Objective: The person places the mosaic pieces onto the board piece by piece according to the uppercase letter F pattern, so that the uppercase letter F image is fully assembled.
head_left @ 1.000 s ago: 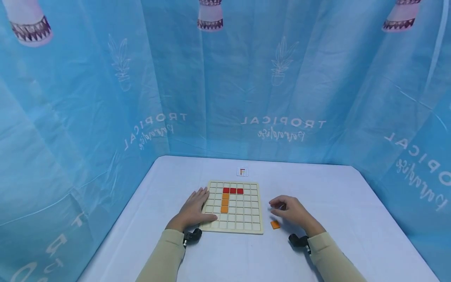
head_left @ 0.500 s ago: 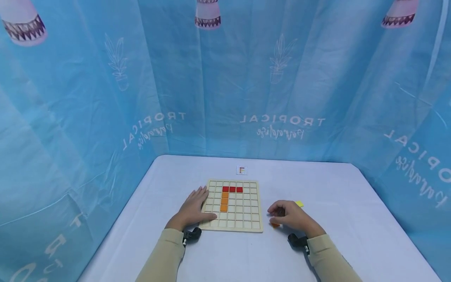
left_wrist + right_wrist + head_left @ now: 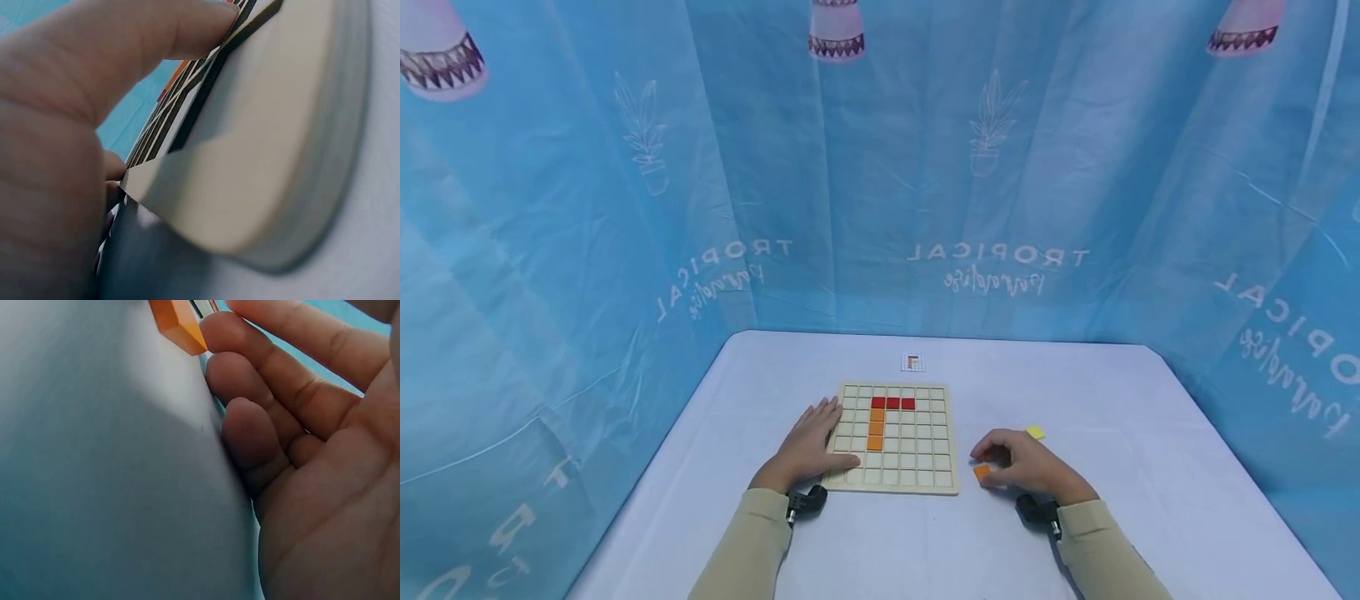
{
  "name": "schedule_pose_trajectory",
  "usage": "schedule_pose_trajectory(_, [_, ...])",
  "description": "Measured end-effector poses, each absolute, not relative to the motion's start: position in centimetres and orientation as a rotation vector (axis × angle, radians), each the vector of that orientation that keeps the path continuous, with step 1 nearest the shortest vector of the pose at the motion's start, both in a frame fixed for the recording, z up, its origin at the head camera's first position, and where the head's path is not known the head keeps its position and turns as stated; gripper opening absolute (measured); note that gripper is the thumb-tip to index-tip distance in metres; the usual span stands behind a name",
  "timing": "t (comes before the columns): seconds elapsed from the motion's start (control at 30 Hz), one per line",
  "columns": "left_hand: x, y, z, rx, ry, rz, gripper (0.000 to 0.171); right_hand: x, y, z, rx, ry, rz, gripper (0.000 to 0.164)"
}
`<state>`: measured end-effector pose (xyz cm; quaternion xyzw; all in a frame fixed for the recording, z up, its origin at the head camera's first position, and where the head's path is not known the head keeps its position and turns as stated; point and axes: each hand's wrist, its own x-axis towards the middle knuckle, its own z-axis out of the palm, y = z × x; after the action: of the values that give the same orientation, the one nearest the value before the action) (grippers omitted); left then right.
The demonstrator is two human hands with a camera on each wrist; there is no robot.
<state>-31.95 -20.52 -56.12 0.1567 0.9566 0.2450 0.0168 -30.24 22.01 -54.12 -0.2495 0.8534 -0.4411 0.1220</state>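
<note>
My left hand (image 3: 807,443) rests over the left edge of a pale wooden grid board (image 3: 917,477), fingers spread and thumb across the lower-left squares. On the board, three red tiles (image 3: 892,403) form a row and three orange tiles (image 3: 876,428) run down beneath its left end. My right hand (image 3: 1022,465) is just right of the board, low over the cloth, with curled fingers. A loose orange tile (image 3: 982,473) sits between its thumb and fingertips; in the right wrist view a fingertip meets the orange tile (image 3: 178,326). The thumb's contact is out of that view.
A yellow tile (image 3: 1035,432) lies behind the right hand, partly hidden. Beyond the board is a small pattern card (image 3: 913,362). A white cloth (image 3: 880,542) covers the table, and blue printed curtains (image 3: 865,208) enclose its back and sides.
My right hand has lowered toward me, its thumb and fingers now around the loose orange tile. The yellow tile has come into sight behind it. My left hand stays in place.
</note>
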Motion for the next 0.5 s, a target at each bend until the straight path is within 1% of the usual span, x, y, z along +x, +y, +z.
schedule_pose_trajectory(0.27, [-32.0, -20.39, -56.06, 0.482, 2.98, 0.759, 0.121, -30.15, 22.03, -54.05, -0.765, 2.49, -1.264, 0.028])
schedule_pose_trajectory(0.5, [-31.8, -20.4, -55.96, 0.493, 2.975, 0.786, 0.121, -30.05, 22.0, -54.27, -0.726, 2.498, -1.266, 0.024])
